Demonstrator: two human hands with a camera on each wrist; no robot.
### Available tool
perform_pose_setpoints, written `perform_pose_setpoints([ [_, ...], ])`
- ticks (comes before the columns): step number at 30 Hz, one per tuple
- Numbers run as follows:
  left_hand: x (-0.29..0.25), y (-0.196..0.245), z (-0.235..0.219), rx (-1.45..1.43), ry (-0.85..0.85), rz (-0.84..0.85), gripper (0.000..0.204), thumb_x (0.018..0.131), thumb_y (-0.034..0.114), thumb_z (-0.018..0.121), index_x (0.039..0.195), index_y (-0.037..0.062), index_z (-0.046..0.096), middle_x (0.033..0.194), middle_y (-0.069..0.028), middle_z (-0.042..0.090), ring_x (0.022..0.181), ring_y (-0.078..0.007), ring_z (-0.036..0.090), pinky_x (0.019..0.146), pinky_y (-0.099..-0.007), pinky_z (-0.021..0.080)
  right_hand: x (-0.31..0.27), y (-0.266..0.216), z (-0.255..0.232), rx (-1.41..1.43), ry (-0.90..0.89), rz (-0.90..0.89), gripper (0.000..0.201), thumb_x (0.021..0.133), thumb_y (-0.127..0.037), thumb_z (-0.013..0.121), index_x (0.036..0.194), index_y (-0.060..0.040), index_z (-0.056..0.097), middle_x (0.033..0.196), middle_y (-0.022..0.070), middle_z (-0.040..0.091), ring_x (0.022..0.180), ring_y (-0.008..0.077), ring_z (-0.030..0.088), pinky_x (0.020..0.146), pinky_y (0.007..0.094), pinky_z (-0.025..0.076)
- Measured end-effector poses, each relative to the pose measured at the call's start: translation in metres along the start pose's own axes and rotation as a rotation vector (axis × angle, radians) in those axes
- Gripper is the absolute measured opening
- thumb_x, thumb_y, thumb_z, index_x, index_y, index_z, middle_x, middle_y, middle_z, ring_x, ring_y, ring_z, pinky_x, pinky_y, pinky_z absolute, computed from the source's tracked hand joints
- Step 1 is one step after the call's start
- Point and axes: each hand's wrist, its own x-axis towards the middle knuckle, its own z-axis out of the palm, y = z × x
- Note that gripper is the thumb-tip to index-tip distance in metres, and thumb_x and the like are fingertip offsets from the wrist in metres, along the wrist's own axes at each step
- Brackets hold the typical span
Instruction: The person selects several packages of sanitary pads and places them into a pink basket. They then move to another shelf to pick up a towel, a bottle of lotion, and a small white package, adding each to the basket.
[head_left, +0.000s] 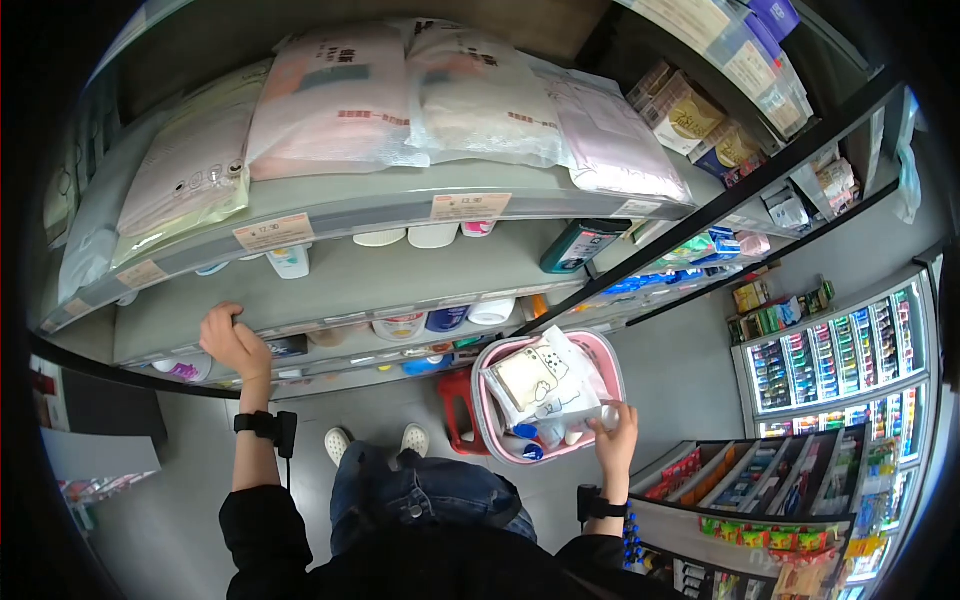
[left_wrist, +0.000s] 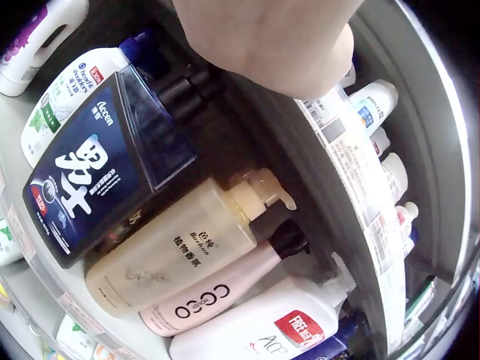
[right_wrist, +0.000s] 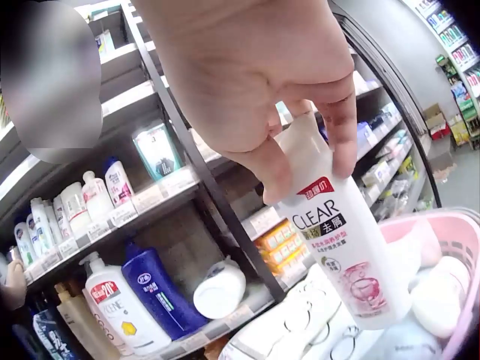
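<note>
In the right wrist view, the right hand (right_wrist: pixel 255 82) grips a white CLEAR bottle (right_wrist: pixel 341 247) near its top, thumb and fingers round it, above the contents of a pink basket (right_wrist: pixel 459 225). From the head view, the right hand (head_left: pixel 616 436) is at the right edge of the pink basket (head_left: pixel 607 372), which holds a white bag with a cartoon print (head_left: pixel 530 380) and several bottles. The left hand (head_left: pixel 234 342) is at the edge of a lower shelf, fingers bent; whether it touches the shelf is unclear. Below it in the left wrist view stand pump bottles (left_wrist: pixel 180 247).
Packaged bags (head_left: pixel 335 105) fill the upper shelf (head_left: pixel 370 200). A dark post (head_left: pixel 660 245) runs beside the shelving. A red stool or basket (head_left: pixel 457 410) is on the floor left of the pink basket. A low display rack (head_left: pixel 750 480) stands to the right, drink coolers (head_left: pixel 840 350) beyond.
</note>
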Motion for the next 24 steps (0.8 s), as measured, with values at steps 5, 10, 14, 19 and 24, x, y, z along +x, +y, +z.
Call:
perform_pose_setpoints([
  [5,0.002,0.003,-0.003,0.020,-0.007,0.001,0.019,0.076,0.009,0.042,0.085,0.0089,0.059,0.093,-0.0065,0.063,0.092,-0.0275,0.053,0.083,-0.0397,0.034,-0.022,0.029,0.043,0.005,-0.135,0.110,0.044,0.063,-0.009,0.081,0.103,-0.0029,0.062,0.100,0.0206,0.061,0.095,0.0396,0.061,0.080,0.0428,0.049],
  [10,0.000,0.000,-0.002,0.046,-0.022,-0.008,0.018,0.075,0.010,0.043,0.085,0.0085,0.058,0.091,-0.0069,0.062,0.090,-0.0279,0.052,0.082,-0.0398,0.034,-0.051,0.078,0.114,-0.157,-0.282,0.084,0.037,0.069,-0.022,0.076,0.099,-0.0032,0.066,0.093,0.0201,0.066,0.088,0.0355,0.065,0.076,0.0408,0.051],
  [14,0.001,0.000,-0.004,0.048,-0.046,-0.021,0.018,0.075,0.011,0.043,0.084,0.0080,0.058,0.089,-0.0075,0.060,0.091,-0.0286,0.051,0.083,-0.0411,0.034,-0.044,0.101,0.128,0.074,-0.468,0.278,0.040,0.069,-0.028,0.076,0.098,-0.0010,0.072,0.089,0.0179,0.071,0.084,0.0272,0.068,0.076,0.0355,0.053],
  [19,0.002,0.000,-0.005,0.024,-0.045,-0.025,0.019,0.074,0.013,0.043,0.084,0.0077,0.058,0.089,-0.0076,0.059,0.091,-0.0290,0.050,0.082,-0.0416,0.033,-0.031,0.101,0.127,-0.029,-0.641,0.300,0.042,0.069,-0.031,0.077,0.098,-0.0013,0.072,0.091,0.0201,0.070,0.086,0.0289,0.068,0.077,0.0358,0.053],
  [24,0.003,0.003,-0.007,0.006,-0.052,-0.049,0.018,0.072,0.009,0.043,0.082,0.0079,0.057,0.089,-0.0076,0.060,0.091,-0.0289,0.050,0.083,-0.0407,0.034,-0.030,0.078,0.133,-0.118,-0.563,0.246,0.040,0.071,-0.026,0.076,0.100,0.0004,0.069,0.091,0.0208,0.069,0.084,0.0312,0.068,0.074,0.0379,0.053],
])
